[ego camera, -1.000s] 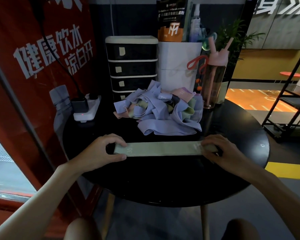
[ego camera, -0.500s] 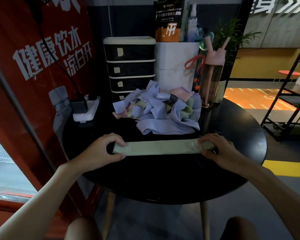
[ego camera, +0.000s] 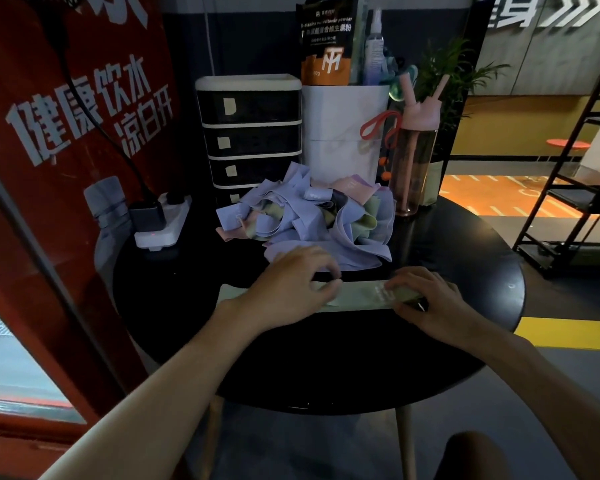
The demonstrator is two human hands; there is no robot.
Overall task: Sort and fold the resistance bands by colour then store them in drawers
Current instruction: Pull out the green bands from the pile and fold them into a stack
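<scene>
**Both hands on the green band at the table's near edge**

A pale green band (ego camera: 359, 295) lies flat and stretched out left to right on the round black table (ego camera: 465, 258), just in front of the pile of bands (ego camera: 312, 223) – lilac, pink and green ones tangled together.

The left hand (ego camera: 288, 284) reaches in from the lower left, forearm angled up across the table edge, palm down. It sits over the middle of the strip, with the band's left end showing bare beyond the wrist. Its fingers (ego camera: 321, 271) are bent, tips down at the band's top edge; the thumb is hidden, so I cannot tell whether it pinches the fabric or only presses it.

The right hand (ego camera: 430, 299) comes in from the lower right, also palm down – its fingers curl over the band's right end and grasp it against the table.

Behind the pile stands the drawer unit (ego camera: 250, 133), drawers closed, with a white container (ego camera: 343, 133) and a pink bottle (ego camera: 416, 150) to its right.
</scene>
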